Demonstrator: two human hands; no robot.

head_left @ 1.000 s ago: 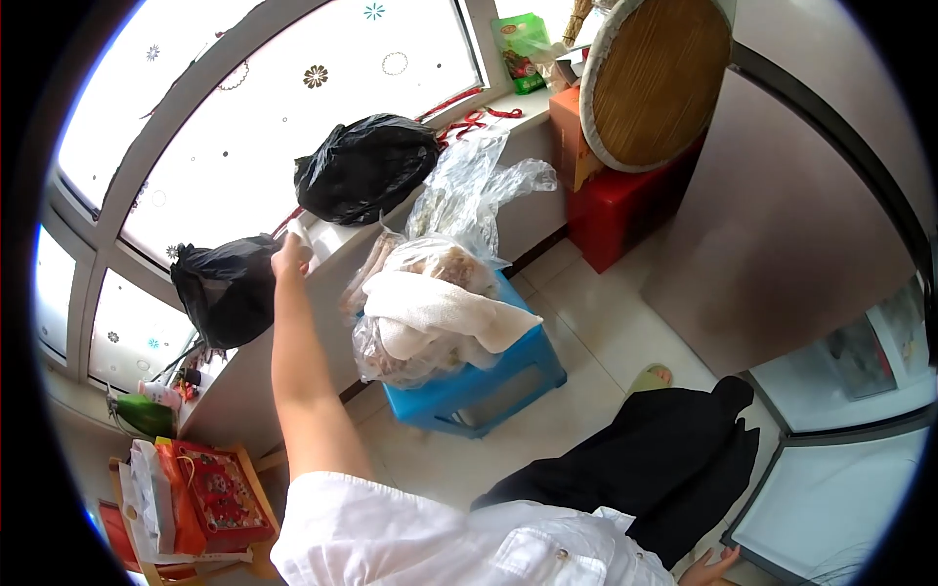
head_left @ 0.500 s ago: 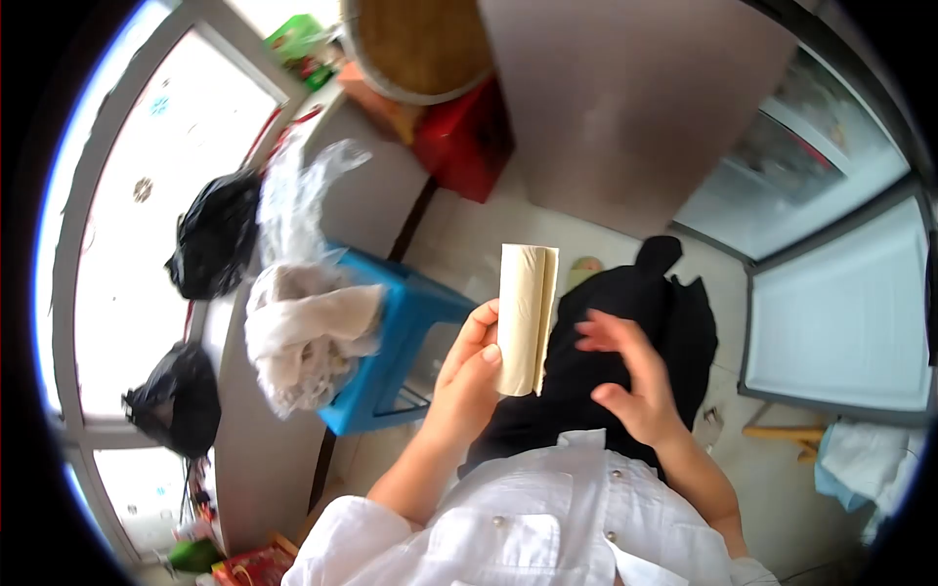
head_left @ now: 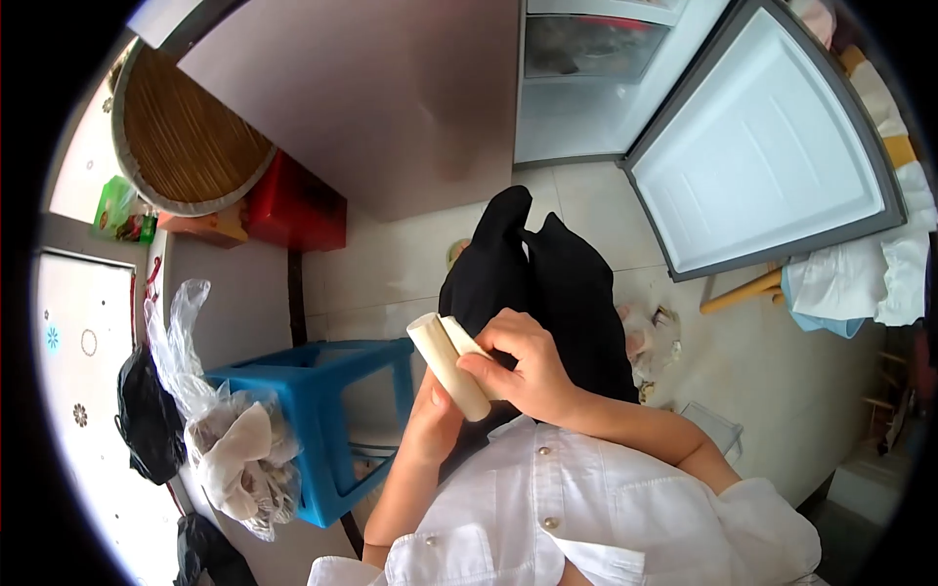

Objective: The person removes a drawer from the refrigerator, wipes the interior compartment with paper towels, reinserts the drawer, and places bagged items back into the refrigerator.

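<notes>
A cream-coloured roll (head_left: pixel 447 366), which looks like rolled plastic bags, lies tilted in front of my body. My left hand (head_left: pixel 433 420) holds it from the left and below, the thumb along its side and most fingers hidden behind it. My right hand (head_left: pixel 525 366) is closed on the roll's loose outer flap (head_left: pixel 463 337), pinching it between thumb and fingers at the right side. Both hands are over my lap, above the black trousers (head_left: pixel 567 283).
A blue plastic stool (head_left: pixel 327 488) stands to the left, beside a clear bag of whitish cloth-like stuff (head_left: pixel 234 439). Ahead, a fridge door (head_left: pixel 772 146) hangs open on the right. A red box (head_left: pixel 298 205) and a round woven lid (head_left: pixel 191 127) are at the upper left.
My right hand has come in from being open and apart, and now grips the roll's flap. The roll has tilted and come lower. The view has turned toward the open fridge.
</notes>
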